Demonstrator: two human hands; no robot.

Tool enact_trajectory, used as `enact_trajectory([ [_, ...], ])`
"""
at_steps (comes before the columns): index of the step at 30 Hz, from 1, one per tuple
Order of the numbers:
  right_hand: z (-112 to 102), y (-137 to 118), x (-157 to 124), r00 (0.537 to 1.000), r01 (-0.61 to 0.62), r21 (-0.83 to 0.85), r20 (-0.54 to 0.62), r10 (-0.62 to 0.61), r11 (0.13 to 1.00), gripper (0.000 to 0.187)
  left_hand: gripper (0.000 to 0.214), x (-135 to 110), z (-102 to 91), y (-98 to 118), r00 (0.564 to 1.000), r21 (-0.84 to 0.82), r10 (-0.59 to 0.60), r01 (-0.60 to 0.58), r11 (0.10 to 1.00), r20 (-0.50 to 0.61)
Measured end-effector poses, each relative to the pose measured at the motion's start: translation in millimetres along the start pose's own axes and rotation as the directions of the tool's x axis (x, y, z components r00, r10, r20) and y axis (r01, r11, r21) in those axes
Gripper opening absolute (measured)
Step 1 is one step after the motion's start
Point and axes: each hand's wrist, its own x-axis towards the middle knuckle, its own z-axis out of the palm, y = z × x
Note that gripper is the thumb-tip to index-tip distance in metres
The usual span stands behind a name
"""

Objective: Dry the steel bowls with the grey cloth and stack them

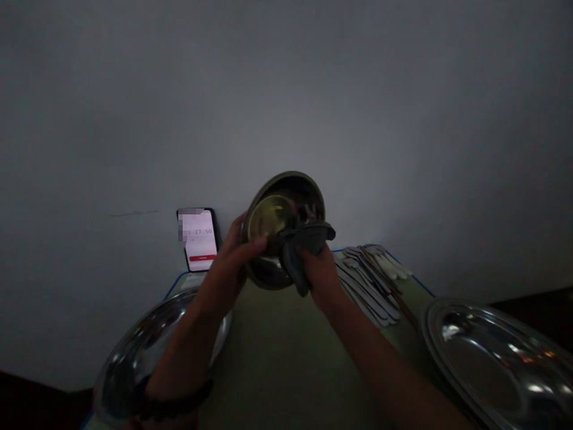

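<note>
A shiny metal bowl (pixel 270 216) is held up in front of me above the table, tilted so that its inside faces me. My left hand (pixel 233 254) grips its left side, with the thumb over the rim. A dark grey cloth (pixel 308 239) is bunched in my right hand (pixel 321 272), which presses it against the bowl's right side and lower rim. The fingers of the right hand are partly hidden by the cloth.
A phone (pixel 199 239) showing a timer leans on the wall behind the table (pixel 286 358). At the left stands a large metal basin (pixel 129 352). Rows of spoons and other cutlery (pixel 367 286) lie at the back right, beside stacked oval metal trays (pixel 492 364).
</note>
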Motion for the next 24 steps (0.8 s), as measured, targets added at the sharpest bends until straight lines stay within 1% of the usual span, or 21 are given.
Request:
enact_trajectory([
  [1, -4.8, -6.0, 4.0, 0.995, 0.093, -0.073, -0.015, -0.094, 0.993, 0.037, 0.046, -1.0, -6.0, 6.8, 0.999, -0.004, -0.019, 0.019, 1.000, 0.033],
  [2, -9.3, -12.8, 7.2, 0.981, 0.192, -0.153, -0.001, -0.195, 0.969, 0.037, 0.042, -2.5, -12.2, 13.3, 0.995, 0.022, -0.057, 0.055, 0.998, 0.085],
  [3, -13.1, -20.0, 9.2, 0.954, 0.296, -0.239, 0.036, -0.296, 0.925, 0.035, 0.041, -4.4, -18.4, 18.9, 0.987, 0.068, -0.099, 0.092, 0.993, 0.122],
  [4, -16.3, -27.2, 9.9, 0.918, 0.392, -0.317, 0.084, -0.386, 0.863, 0.034, 0.039, -6.5, -24.0, 23.4, 0.979, 0.135, -0.142, 0.123, 0.983, 0.149],
  [6, -20.3, -40.2, 7.8, 0.843, 0.530, -0.425, 0.166, -0.512, 0.734, 0.032, 0.037, -10.9, -32.6, 28.8, 0.958, 0.269, -0.201, 0.142, 0.953, 0.205],
  [8, -22.1, -49.9, 3.3, 0.767, 0.623, -0.488, 0.226, -0.601, 0.611, 0.030, 0.034, -14.8, -36.3, 31.5, 0.950, 0.329, -0.202, 0.117, 0.937, 0.239],
  [10, -23.0, -56.2, -1.1, 0.692, 0.688, -0.530, 0.270, -0.670, 0.496, 0.026, 0.031, -17.7, -35.6, 34.5, 0.952, 0.340, -0.163, 0.069, 0.938, 0.258],
  [12, -23.7, -60.2, -4.4, 0.626, 0.726, -0.560, 0.299, -0.720, 0.398, 0.020, 0.029, -19.4, -32.6, 38.7, 0.955, 0.374, -0.130, 0.022, 0.927, 0.266],
  [14, -24.0, -63.2, -7.0, 0.579, 0.745, -0.581, 0.321, -0.750, 0.327, 0.015, 0.031, -20.4, -30.0, 43.0, 0.950, 0.410, -0.115, -0.014, 0.912, 0.289],
  [16, -23.7, -65.7, -9.9, 0.539, 0.763, -0.586, 0.343, -0.769, 0.273, 0.014, 0.033, -21.4, -29.0, 46.4, 0.937, 0.419, -0.128, -0.021, 0.908, 0.324],
  [19, -21.1, -68.2, -16.4, 0.458, 0.810, -0.551, 0.384, -0.802, 0.199, 0.016, 0.033, -23.9, -29.2, 49.1, 0.902, 0.461, -0.188, -0.014, 0.887, 0.390],
  [22, -16.1, -68.4, -25.1, 0.371, 0.874, -0.469, 0.473, -0.799, 0.128, 0.012, 0.023, -26.4, -27.7, 49.8, 0.896, 0.546, -0.226, -0.022, 0.837, 0.382],
  [24, -13.4, -66.6, -29.2, 0.334, 0.904, -0.416, 0.546, -0.768, 0.097, 0.009, 0.018, -26.8, -24.8, 49.3, 0.902, 0.585, -0.235, -0.023, 0.811, 0.362],
])
